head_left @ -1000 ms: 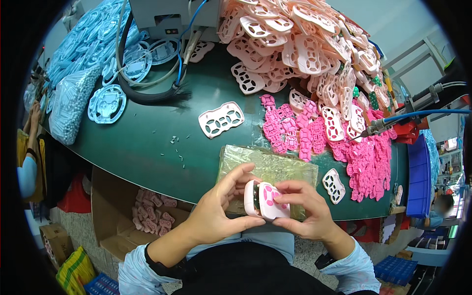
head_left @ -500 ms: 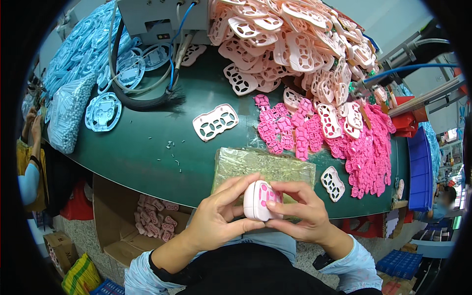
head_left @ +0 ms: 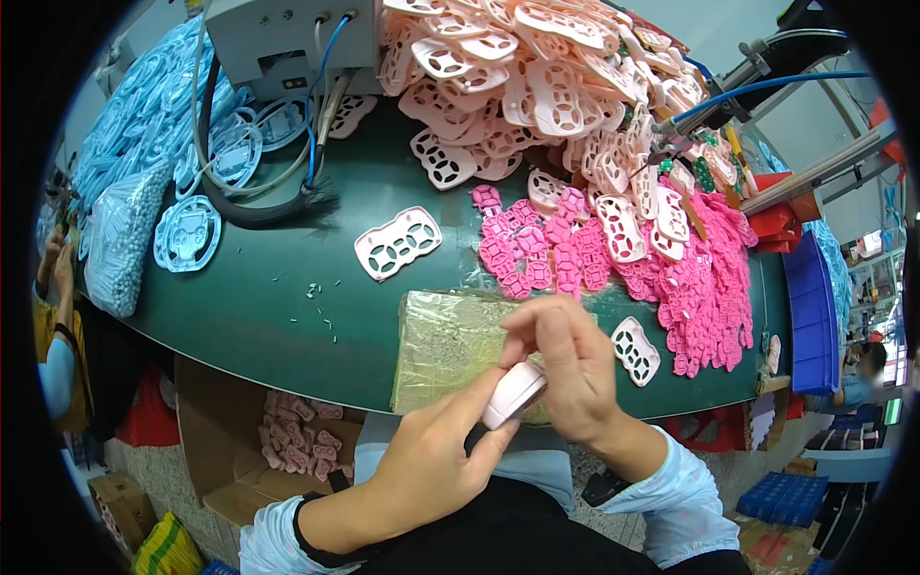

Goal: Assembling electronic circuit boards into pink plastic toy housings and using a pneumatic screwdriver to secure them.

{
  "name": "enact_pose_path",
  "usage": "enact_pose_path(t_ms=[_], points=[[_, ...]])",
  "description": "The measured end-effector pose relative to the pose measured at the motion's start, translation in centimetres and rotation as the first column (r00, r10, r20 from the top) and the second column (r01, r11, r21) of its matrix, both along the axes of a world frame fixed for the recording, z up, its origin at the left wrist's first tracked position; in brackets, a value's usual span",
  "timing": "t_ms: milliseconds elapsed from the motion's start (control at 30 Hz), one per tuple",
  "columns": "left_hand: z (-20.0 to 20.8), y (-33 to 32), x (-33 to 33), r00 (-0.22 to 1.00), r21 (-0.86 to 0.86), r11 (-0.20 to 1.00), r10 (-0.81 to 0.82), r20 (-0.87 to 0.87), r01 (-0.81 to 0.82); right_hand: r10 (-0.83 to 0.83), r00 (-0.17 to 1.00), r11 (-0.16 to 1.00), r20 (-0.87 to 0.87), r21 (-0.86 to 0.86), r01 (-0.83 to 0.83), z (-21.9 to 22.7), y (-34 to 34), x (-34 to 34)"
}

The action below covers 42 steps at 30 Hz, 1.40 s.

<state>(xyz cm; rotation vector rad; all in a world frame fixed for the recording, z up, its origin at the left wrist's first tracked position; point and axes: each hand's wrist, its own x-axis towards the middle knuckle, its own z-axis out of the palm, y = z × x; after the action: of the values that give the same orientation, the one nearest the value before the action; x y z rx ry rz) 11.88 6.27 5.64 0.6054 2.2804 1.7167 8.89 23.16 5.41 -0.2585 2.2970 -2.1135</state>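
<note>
While the left hand (head_left: 436, 450) holds a pale pink, rounded plastic case (head_left: 515, 395) between thumb and fingers, closed firmly around it, the right hand (head_left: 570, 376) bends beside its far end; those right fingers are curled and overlap one another, so whether they touch or grip the case cannot be told.

The case looks smooth and hard-shelled, a fine seam running along its rim; it is turned edge-on, its visible side facing up and its long axis slanting from near left to far right; it is held above the front edge of the dark green, smooth bench (head_left: 240, 316), over the near part of a yellowish slab wrapped in wrinkled, glossy film (head_left: 436, 340).

Beyond the slab's far left corner lies a flat, pale pink plastic frame with oval cut-outs (head_left: 391, 231); another such frame sits right of the slab, near the bench's front edge; farther right, bright pink, soft-looking button pads (head_left: 709, 297) are heaped toward the right edge; left of the slab, a broad band of green surface runs along the front edge, small pale rods (head_left: 311, 290) scattered beyond it.
</note>
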Motion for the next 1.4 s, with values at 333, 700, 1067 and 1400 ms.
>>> enact_pose_path(t_ms=[333, 700, 1067, 1400], points=[[-0.5, 1.3, 0.3, 0.969, -0.177, 0.979, 0.053, -0.242, -0.098, -0.230, 0.973, 0.970, 0.036, -0.077, 0.232, -0.7, -1.9, -1.2], [-1.2, 1.4, 0.4, 0.951, -0.155, 0.986, 0.015, -0.309, -0.066, -0.155, 0.971, 0.970, 0.180, -0.161, 0.185, -0.7, -1.3, -2.0], [-0.8, -1.3, 0.0, 0.860, 0.400, 0.880, 0.018, 0.511, -0.257, 0.249, 0.963, 0.968, 0.101, -0.016, -0.249, 0.0, 1.1, -2.2], [-0.8, -1.8, -0.8, 0.898, 0.267, 0.948, 0.040, 0.439, -0.173, 0.308, 0.932, 0.931, 0.190, 0.143, -0.336, 2.7, 2.9, 0.1]])
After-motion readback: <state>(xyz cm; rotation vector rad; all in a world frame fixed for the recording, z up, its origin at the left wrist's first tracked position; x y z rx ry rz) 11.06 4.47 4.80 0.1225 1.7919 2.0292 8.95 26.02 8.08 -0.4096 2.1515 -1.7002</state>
